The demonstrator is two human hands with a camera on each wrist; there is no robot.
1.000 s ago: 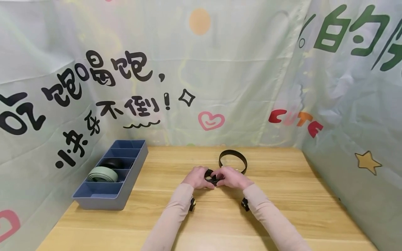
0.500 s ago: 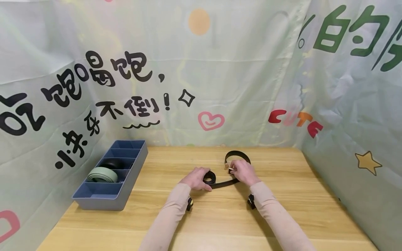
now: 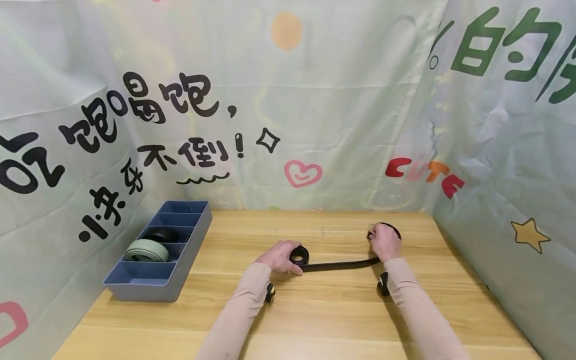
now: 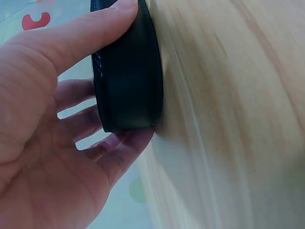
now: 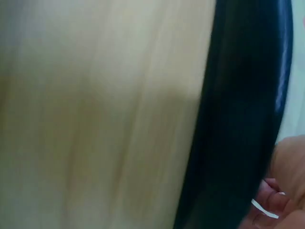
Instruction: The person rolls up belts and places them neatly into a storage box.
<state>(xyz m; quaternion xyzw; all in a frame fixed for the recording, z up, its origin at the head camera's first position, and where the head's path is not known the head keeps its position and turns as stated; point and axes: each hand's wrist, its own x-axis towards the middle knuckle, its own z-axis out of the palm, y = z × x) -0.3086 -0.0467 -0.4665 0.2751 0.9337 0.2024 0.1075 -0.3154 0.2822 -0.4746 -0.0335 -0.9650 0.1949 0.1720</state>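
A black belt point(image 3: 339, 266) stands on its edge on the table, its left part rolled into a small coil. My left hand point(image 3: 276, 257) holds that coil; in the left wrist view the thumb lies on the strap point(image 4: 128, 86) while the fingers reach behind it. From the coil the strap runs nearly straight to my right hand point(image 3: 386, 243), which grips the belt near its gold-coloured buckle. Beyond that hand a loop of the belt shows, and the buckle is mostly hidden. In the right wrist view the strap point(image 5: 238, 119) crosses beside the partly visible fingers point(image 5: 271, 198).
On the left of the wooden table point(image 3: 315, 320) stands a blue-grey divided box point(image 3: 191, 260). Its compartments hold a rolled pale green belt point(image 3: 146, 251) and a rolled black one point(image 3: 160, 234). Printed cloth walls point(image 3: 342, 125) enclose the table's back and sides.
My right hand has left the coil, taken hold of the buckle end and drawn it to the right. The strap between the hands has straightened. My left hand has stayed at the coil.
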